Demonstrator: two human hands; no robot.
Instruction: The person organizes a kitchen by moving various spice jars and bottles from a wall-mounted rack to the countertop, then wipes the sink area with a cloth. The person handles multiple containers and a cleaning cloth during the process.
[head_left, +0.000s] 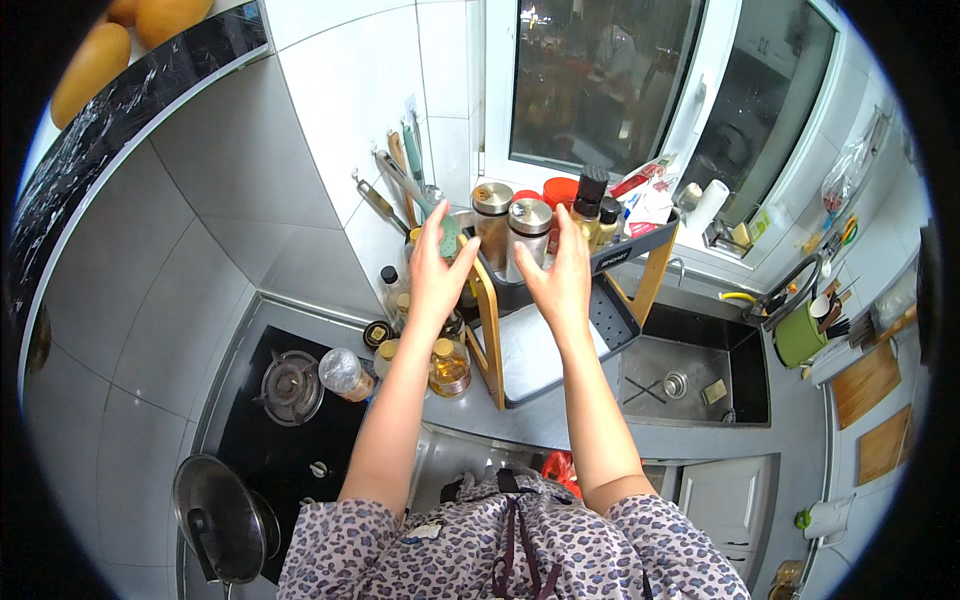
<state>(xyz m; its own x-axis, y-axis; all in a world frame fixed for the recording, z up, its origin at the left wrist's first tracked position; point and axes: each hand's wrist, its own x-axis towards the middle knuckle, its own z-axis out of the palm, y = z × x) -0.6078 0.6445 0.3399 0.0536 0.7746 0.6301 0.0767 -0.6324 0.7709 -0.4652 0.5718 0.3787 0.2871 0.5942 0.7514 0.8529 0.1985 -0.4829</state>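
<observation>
Both arms reach forward over the counter toward a two-tier spice rack. My left hand (439, 279) is raised by the rack's left wooden side frame (487, 322), fingers spread and nothing held. My right hand (562, 281) is spread too, its thumb in front of a glass jar with a steel lid (529, 217); contact cannot be made out. Left of that stands a second steel-lidded jar (492, 221) with brown contents. Red-lidded containers (559, 193) and a black-capped bottle (590, 196) share the grey upper tray (637, 247). The lower tray (622, 319) carries a whitish flat sheet (521, 349).
Left of the rack are a bottle of amber liquid (450, 369), a clear jar (346, 375) and a gas burner (289, 386). A wok (225, 517) sits at lower left. Utensils, including a slotted turner (448, 234), hang on the wall. The sink (694, 375) lies right.
</observation>
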